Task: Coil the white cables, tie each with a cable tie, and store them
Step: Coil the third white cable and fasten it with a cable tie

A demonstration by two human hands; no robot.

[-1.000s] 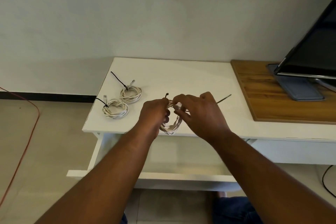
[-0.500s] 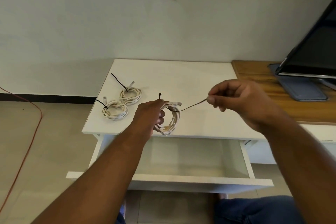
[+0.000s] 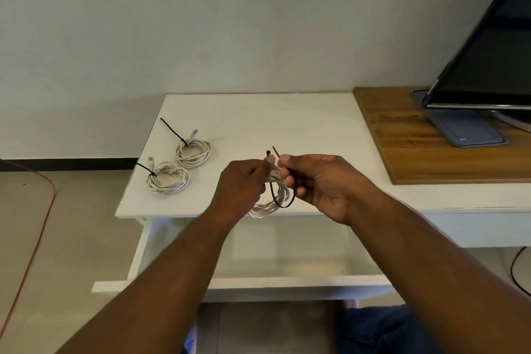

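Black cable tie (image 3: 283,202) is looping the white coil (image 3: 265,206), left hand (image 3: 241,185) holding coil and head in its grip, right hand (image 3: 323,184) pinching the tail, likely needing steady aim.

I am sitting in what looks like a plain room of a home or small office, at a white worktop (image 3: 258,118) with an open drawer (image 3: 287,282) under it. A dark flat monitor (image 3: 488,52) stands on a wooden board (image 3: 402,138) to my right. The bare pale wall (image 3: 201,23), black skirting (image 3: 69,164), tiled floor (image 3: 71,238) and orange cord (image 3: 37,233) trailing across it show an ordinary indoor desk corner.
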